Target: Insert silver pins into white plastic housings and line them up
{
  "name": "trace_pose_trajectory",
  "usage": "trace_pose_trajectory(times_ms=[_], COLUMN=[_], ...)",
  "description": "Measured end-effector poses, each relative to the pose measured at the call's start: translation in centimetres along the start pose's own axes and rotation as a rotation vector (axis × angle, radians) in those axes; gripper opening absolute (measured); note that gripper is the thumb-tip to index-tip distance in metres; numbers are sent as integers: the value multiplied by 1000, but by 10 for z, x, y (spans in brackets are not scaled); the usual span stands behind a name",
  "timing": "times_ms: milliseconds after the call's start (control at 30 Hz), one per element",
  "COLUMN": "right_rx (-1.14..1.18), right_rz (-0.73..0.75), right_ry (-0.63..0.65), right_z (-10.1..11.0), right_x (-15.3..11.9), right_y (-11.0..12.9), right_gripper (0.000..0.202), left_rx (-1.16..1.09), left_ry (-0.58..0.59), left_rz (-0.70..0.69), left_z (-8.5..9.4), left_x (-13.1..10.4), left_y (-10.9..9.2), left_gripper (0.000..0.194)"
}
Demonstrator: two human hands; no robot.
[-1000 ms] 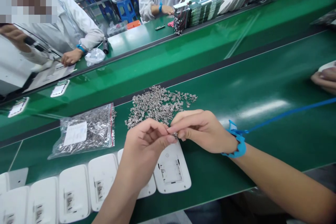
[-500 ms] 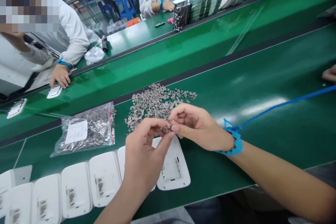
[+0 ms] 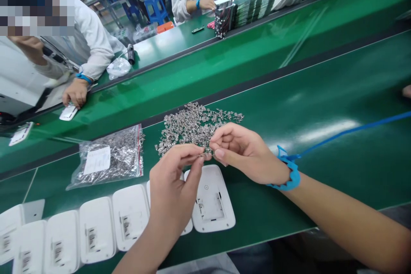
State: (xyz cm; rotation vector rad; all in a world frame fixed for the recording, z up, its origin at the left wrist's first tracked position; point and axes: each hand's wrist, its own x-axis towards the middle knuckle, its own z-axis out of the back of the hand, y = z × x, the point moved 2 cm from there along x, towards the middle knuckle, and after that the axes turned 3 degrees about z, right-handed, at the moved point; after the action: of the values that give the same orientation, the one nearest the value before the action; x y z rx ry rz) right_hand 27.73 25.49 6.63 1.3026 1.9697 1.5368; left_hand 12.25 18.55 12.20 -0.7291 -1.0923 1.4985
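Over the front of a pile of small metal spring contacts (image 3: 184, 125), my two hands meet at the fingertips. My left hand (image 3: 173, 184) pinches a small metal spring contact (image 3: 208, 151) between thumb and forefinger. From the other side my right hand (image 3: 248, 154), with a blue wrist strap (image 3: 290, 173), has its thumb and forefinger closed at the contact's end. Its other fingers are curled. Just below the hands lies a white plastic housing (image 3: 221, 180) with a rectangular recess; my left hand hides part of its left edge.
A row of similar white housings (image 3: 96, 209) runs left, with metal parts in their recesses. Behind it lies a clear zip bag (image 3: 123, 152) of metal parts. Co-workers sit beyond the green bench (image 3: 257, 68); one hand (image 3: 76, 93) touches a white piece. A blue cord (image 3: 346, 129) trails right.
My left fingertips have drawn slightly left, so more of the contact shows between the hands. More of the housing below is visible. The whole view has shifted a little.
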Motion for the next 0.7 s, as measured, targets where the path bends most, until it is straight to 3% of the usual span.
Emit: trace_pose_trajectory(times_ms=[133, 233, 367, 500, 700], right_rx=[12, 0, -107, -290, -549], right_rz=[-12, 5, 89, 206, 329], right_ry=[-8, -24, -60, -104, -210], right_z=[0, -1, -4, -6, -9], right_x=[0, 0, -2, -6, -14], right_y=[-1, -1, -1, -2, -6], right_gripper=[19, 24, 24, 21, 24], left_rx=[222, 296, 331, 433, 553], left_ry=[-71, -99, -134, -194, -270], left_rz=[-230, -298, -383, -558, -577], left_z=[5, 4, -3, -10, -20], left_x=[-2, -4, -7, -9, -11], left_y=[2, 2, 4, 3, 2], left_gripper=[12, 13, 13, 13, 12])
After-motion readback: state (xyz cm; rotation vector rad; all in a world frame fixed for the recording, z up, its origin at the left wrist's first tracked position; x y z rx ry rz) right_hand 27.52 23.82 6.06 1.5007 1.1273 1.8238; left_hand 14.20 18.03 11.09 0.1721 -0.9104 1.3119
